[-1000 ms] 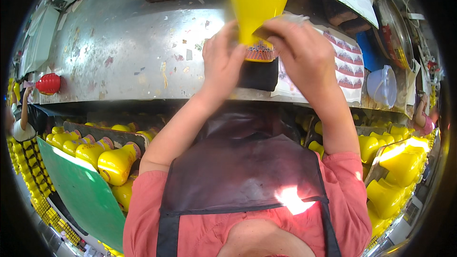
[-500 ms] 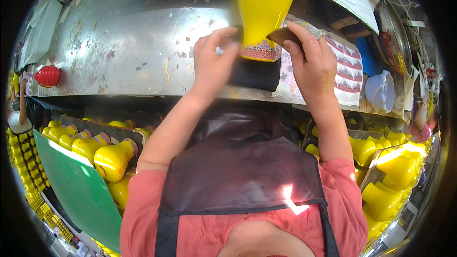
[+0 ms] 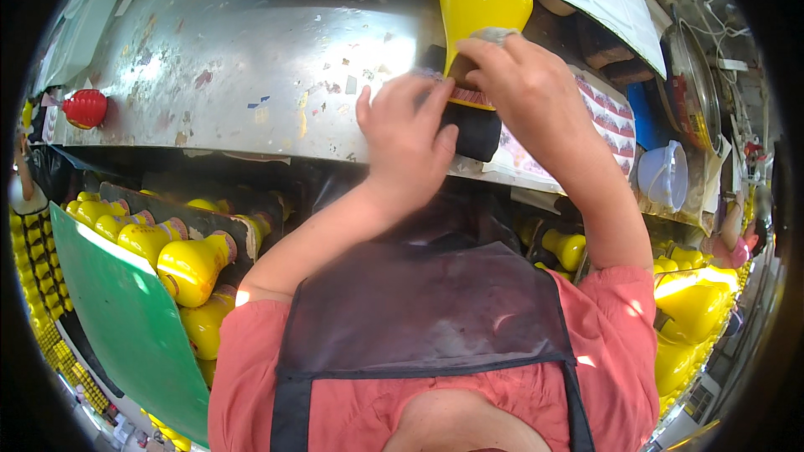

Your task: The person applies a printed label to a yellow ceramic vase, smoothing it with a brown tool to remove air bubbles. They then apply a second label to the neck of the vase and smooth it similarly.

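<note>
A glossy yellow vase lies on its side, its foot toward me, with a patterned red band around the foot. Underneath is a dark pad or block. My right hand is closed on a dark flat scraper, held against the vase just above the band; the fingers cover part of both. A bit of greyish cloth shows behind those fingers. My left hand, slightly blurred, is beside the foot with its fingers stretched out; whether the fingertips touch the vase I cannot tell.
Sheets of printed decals lie right of the vase, near a white bucket. A red ribbed bottle stands at the metal table's left. Several yellow vases sit below the table, beside a green board.
My right hand has moved left and inward, bringing the scraper onto the vase near its foot. My left hand has shifted right and toward me. The whole view has shifted slightly.
</note>
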Available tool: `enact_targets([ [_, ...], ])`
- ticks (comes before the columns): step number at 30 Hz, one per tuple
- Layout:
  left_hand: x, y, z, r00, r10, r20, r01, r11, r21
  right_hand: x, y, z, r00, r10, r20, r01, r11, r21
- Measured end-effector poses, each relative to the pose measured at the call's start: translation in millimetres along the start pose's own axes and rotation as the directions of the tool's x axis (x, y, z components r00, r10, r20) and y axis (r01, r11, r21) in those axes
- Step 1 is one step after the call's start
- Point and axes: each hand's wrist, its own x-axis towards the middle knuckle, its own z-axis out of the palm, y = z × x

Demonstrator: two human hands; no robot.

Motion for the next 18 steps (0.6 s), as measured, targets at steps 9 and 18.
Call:
enact_targets([
  [9,-10.9,-4.5,13.0,1.000,-0.002,0.000,0.002,0.998,-0.065,-50.7,-1.0,32.1,0.894,0.332,-0.300,-0.272,0.935,0.225],
  [18,-11.0,-4.5,12.8,1.000,-0.024,-0.016,0.022,0.994,-0.105,-64.1,-3.4,56.9,0.736,0.420,-0.531,-0.309,0.906,0.289],
])
